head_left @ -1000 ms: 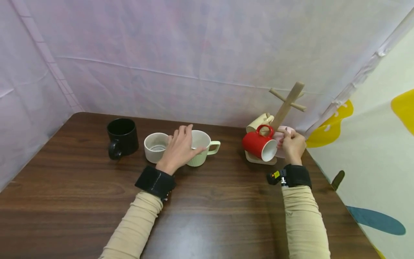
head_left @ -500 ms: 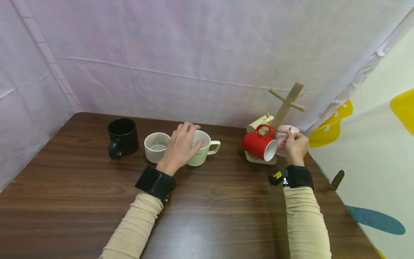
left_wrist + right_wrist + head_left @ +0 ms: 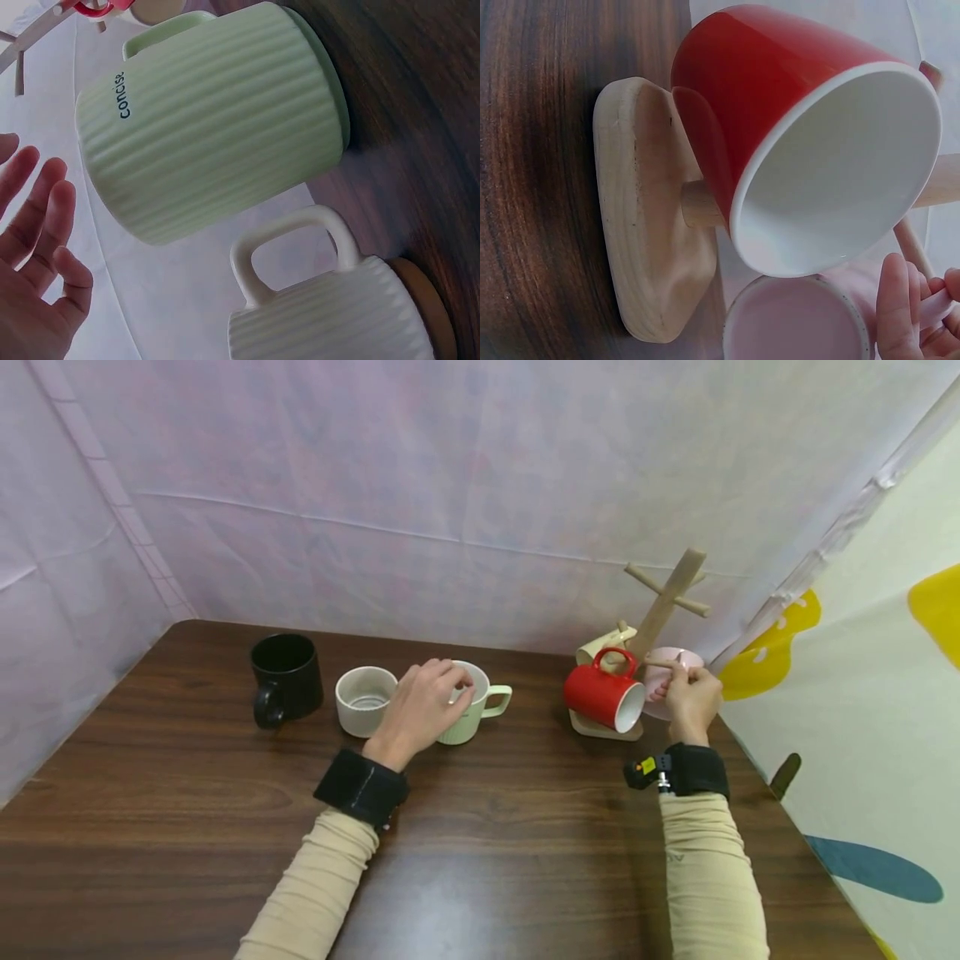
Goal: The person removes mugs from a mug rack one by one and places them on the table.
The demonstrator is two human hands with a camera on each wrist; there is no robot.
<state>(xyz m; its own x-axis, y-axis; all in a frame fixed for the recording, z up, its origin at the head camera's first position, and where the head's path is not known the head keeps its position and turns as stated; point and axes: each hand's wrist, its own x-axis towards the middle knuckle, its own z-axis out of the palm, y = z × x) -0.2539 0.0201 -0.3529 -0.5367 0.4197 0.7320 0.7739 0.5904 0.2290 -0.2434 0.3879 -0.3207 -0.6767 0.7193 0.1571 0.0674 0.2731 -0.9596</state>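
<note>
My right hand pinches the handle of a pink mug beside a peg of the wooden mug tree. Whether that handle is around the peg, I cannot tell. A red mug hangs on its side from the tree, mouth toward the front right. Behind it is a cream mug, partly hidden. Over the rim of a ribbed light green mug hovers my left hand, its fingers loosely bent and apart from the mug in the left wrist view.
A ribbed white mug stands left of the green one, its handle hidden in the head view. Farther left is a black mug. The brown table meets a pale cloth wall at the back.
My right hand has shifted slightly to the right with the pink mug, showing more of it beside the red mug. The left hand's fingers have bent more above the green mug.
</note>
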